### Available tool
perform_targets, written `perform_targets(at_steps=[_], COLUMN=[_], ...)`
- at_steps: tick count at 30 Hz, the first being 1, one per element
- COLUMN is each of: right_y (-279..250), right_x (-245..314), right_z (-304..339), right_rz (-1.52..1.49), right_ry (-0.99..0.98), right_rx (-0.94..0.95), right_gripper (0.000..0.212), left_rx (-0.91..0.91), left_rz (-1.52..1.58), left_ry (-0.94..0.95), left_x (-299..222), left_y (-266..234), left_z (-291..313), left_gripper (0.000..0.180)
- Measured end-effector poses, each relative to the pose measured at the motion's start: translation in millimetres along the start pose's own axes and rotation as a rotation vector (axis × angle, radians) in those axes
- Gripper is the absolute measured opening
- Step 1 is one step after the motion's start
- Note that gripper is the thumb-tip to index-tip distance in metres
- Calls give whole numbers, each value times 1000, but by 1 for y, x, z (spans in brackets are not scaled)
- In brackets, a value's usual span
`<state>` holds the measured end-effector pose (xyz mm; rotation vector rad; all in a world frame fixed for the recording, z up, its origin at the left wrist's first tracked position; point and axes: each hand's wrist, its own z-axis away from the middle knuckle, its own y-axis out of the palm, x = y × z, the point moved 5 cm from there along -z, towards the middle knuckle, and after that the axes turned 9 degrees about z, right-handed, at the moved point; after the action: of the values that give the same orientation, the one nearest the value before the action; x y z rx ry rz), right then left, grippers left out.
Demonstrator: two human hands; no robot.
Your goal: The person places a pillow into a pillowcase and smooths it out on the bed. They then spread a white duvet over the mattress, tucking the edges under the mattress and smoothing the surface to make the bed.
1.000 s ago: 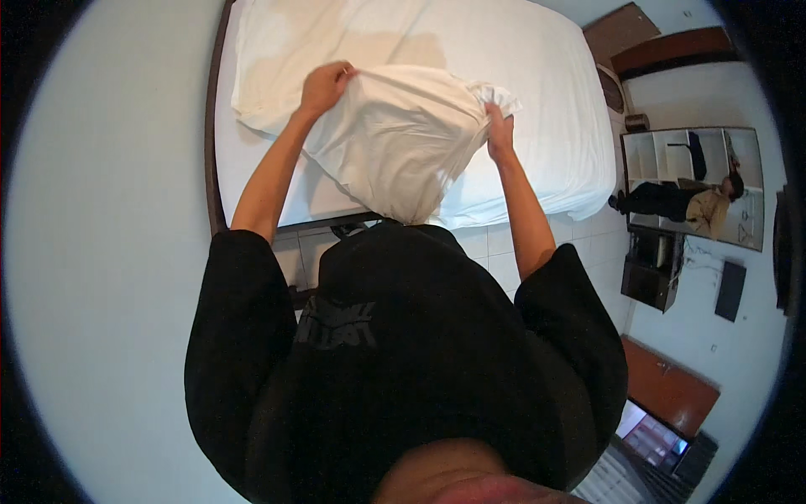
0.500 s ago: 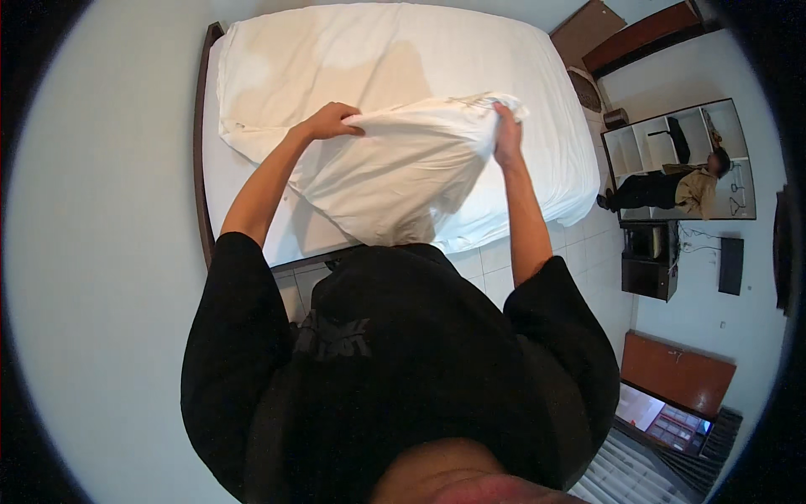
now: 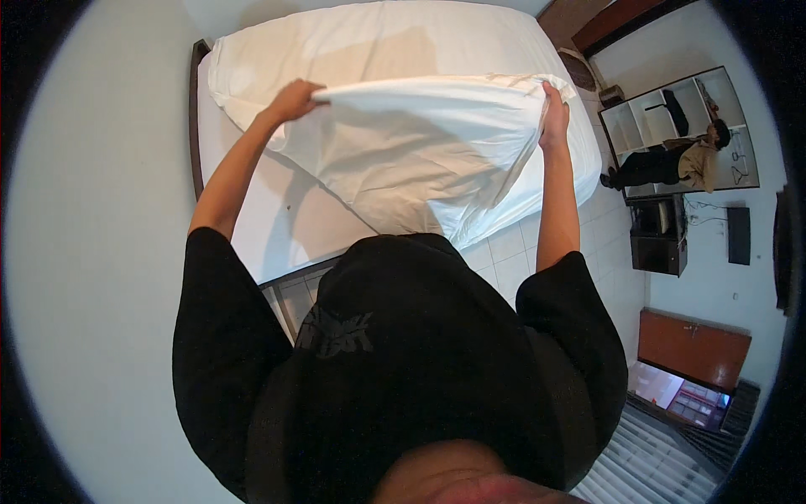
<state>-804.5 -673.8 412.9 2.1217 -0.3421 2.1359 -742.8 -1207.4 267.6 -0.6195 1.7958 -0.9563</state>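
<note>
Between my two hands a white bedsheet [image 3: 420, 143] is stretched taut, its upper edge running nearly straight across and its lower part hanging toward my body. My left hand [image 3: 295, 101] grips that edge at the left, fingers closed on the cloth. At the right, my right hand [image 3: 554, 118] pinches the gathered corner of the sheet. Beneath lies the bed, with white bedding spread over its far part [image 3: 478, 38]. A bare strip of mattress [image 3: 277, 218] shows at the near left, with a small dark spot on it.
A dark bed frame edge [image 3: 195, 126] runs along the left, beside the pale wall [image 3: 92, 210]. Tiled floor [image 3: 512, 260] lies to the right. Farther right, a person [image 3: 672, 164] stands at an open shelf unit [image 3: 625, 126], near a black cabinet [image 3: 659, 244] and a brown door [image 3: 693, 353].
My hands have spread wider apart, the right one moving right and up, the left one slightly left and up. The sheet is pulled tauter, and more bare mattress shows.
</note>
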Motion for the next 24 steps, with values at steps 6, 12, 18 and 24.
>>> perform_targets(at_steps=[6, 12, 18, 24], right_y=[4, -4, -9, 105], right_x=[9, -7, -22, -75], right_z=[21, 10, 42, 141], right_rz=[-147, -216, -213, 79], right_ry=[-21, 24, 104, 123], right_rx=[56, 164, 161, 1144], right_gripper=[47, 48, 45, 53], left_rx=[-360, -351, -381, -41], left_rz=[61, 171, 910, 1348], left_ry=[-284, -494, -617, -418], left_x=[26, 75, 104, 25], left_y=[-43, -12, 47, 127], left_z=[-45, -90, -138, -157], left_gripper=[23, 37, 46, 79])
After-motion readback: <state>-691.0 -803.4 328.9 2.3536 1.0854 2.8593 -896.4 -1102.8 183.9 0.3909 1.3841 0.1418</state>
